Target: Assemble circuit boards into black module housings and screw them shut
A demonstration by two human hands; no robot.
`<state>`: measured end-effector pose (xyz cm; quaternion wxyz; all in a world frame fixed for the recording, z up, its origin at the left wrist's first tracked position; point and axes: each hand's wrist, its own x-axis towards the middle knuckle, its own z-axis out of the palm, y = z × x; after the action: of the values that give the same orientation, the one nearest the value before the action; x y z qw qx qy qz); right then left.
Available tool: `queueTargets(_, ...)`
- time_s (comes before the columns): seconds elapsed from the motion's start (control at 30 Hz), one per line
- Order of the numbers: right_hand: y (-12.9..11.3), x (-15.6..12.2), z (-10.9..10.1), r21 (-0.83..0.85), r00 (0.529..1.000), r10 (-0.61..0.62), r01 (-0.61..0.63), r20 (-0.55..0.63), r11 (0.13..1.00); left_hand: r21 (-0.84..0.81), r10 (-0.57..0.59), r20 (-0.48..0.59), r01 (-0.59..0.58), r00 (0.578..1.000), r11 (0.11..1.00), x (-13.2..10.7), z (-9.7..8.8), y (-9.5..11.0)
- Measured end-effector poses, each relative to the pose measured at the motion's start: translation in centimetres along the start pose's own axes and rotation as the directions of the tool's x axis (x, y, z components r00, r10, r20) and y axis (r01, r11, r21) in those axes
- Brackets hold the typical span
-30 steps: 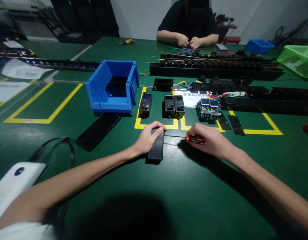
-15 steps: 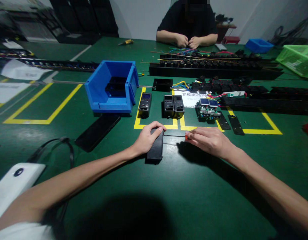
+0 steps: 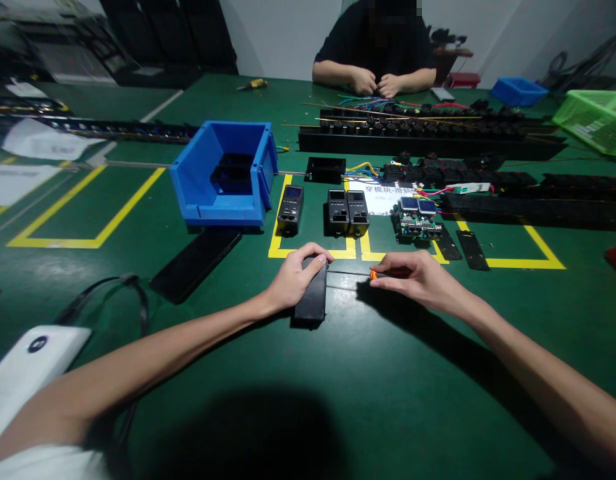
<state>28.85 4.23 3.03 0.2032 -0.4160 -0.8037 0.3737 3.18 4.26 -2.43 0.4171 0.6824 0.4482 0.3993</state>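
Note:
My left hand (image 3: 297, 277) is closed around the upper part of a black plastic housing (image 3: 311, 300) on the green table. Its thumb lies over the top and the fingers wrap the far side. My right hand (image 3: 413, 275) pinches the orange handle of a screwdriver (image 3: 373, 275). The thin shaft runs level to the left, and its tip meets the housing's right side; what the tip touches is too small to make out. Beyond my hands stand a single black module (image 3: 291, 210) with a small screen and a pair of black modules (image 3: 347, 212).
A blue bin (image 3: 223, 213) holds black housings, with a black phone (image 3: 195, 265) before it. Green circuit boards (image 3: 417, 220) and black plates (image 3: 472, 250) lie at right. Long black rails (image 3: 428, 140) stretch across behind. A co-worker (image 3: 375, 60) sits opposite. A white device (image 3: 35, 373) lies left.
The fingers of my right hand have shifted and opened out on the screwdriver handle, showing more of its orange part. My left hand and the housing stay in place.

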Motion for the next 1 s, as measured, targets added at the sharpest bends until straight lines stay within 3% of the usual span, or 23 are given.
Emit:
queueTargets(0.17, 1.2, -0.3, 0.5, -0.243, 0.976, -0.212, 0.195, -0.049, 0.950, -0.004, 0.000, -0.003, 0.000, 1.000, 1.000, 0.2, 0.0, 0.0)
queueTargets(0.33, 2.4, -0.4, 0.9, -0.582, 0.872, -0.489, 0.398, 0.001, 0.709, -0.007, -0.009, -0.010, 0.009, 1.000, 1.000, 0.2, -0.1, -0.1)
queueTargets(0.57, 2.2, -0.5, 0.9, -0.749, 0.754, -0.655, 0.459, 0.046, 0.477, -0.015, -0.010, -0.012, 0.010, 1.000, 1.000, 0.1, 0.0, -0.1)
queueTargets(0.63, 2.1, -0.4, 0.9, -0.750, 0.764, -0.645, 0.437, 0.017, 0.497, -0.013, -0.008, -0.014, 0.008, 1.000, 1.000, 0.1, 0.1, -0.1)
queueTargets(0.77, 2.0, -0.4, 0.9, -0.666, 0.839, -0.544, 0.389, -0.029, 0.636, -0.008, -0.005, -0.015, 0.004, 1.000, 1.000, 0.1, 0.1, 0.0)
queueTargets(1.0, 1.6, -0.4, 0.7, -0.325, 0.971, -0.234, 0.209, -0.041, 0.923, -0.013, -0.002, -0.013, 0.002, 1.000, 1.000, 0.0, 0.0, 0.0)
